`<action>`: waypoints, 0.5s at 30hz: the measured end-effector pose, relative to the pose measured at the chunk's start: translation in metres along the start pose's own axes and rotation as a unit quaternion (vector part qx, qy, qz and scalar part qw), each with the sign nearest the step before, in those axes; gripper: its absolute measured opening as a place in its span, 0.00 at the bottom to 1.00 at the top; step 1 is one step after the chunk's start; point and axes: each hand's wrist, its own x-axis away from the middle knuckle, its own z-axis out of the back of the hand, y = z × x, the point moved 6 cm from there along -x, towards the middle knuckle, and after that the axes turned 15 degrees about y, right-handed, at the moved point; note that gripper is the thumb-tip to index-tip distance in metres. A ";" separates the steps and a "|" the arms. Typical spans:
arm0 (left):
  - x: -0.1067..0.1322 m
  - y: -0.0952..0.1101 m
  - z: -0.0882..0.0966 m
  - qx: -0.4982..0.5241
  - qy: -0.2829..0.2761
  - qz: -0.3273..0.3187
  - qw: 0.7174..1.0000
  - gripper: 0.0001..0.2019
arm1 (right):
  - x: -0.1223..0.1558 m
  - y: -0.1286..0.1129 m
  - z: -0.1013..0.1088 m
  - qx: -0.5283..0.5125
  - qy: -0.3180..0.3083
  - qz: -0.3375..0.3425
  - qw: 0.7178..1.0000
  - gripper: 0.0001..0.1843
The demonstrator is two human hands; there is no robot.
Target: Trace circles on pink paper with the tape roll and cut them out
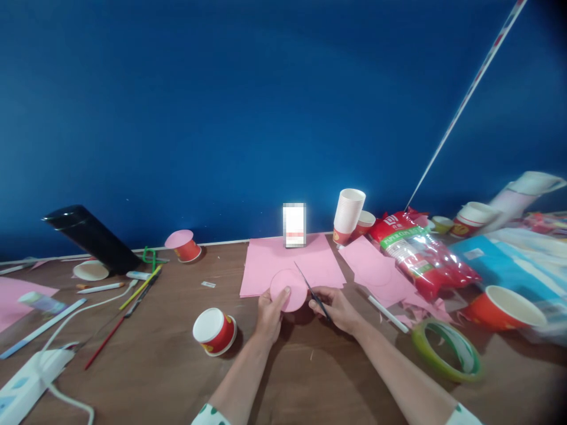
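Between thumb and fingers, my left hand (271,314) pinches a round pink paper disc (290,290). My right hand (334,307) is closed on a dark, thin-bladed tool that looks like scissors (315,295); its tip points up and left, near the disc's right edge. The handles are mostly hidden by my fingers. Behind the disc lie pink paper sheets (266,260) on the table. A red paper cup (215,332) stands upside down to the left of my left hand, its white base up.
At the right are a roll of green tape (420,348), a red paper-cup bag (411,248), pink scraps (376,271) and a tipped cup (505,310). Stacked cups (348,215) stand behind. A black flask (95,239), a pink-topped cup (182,245) and a power strip (33,381) sit left.
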 end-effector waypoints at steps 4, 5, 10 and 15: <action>0.000 0.000 0.000 0.001 0.001 0.002 1.000 0.22 | 0.000 0.002 0.000 -0.006 -0.001 -0.003 1.000 0.22; 0.000 0.000 0.000 0.001 0.001 0.002 1.000 0.22 | -0.001 0.003 0.000 -0.007 -0.001 -0.002 1.000 0.21; 0.000 0.000 0.000 -0.002 -0.004 0.001 1.000 0.21 | -0.001 0.006 0.001 0.001 0.009 -0.002 1.000 0.21; -0.001 -0.001 0.000 -0.002 -0.003 0.002 1.000 0.23 | -0.001 0.006 0.000 0.001 0.005 -0.002 1.000 0.21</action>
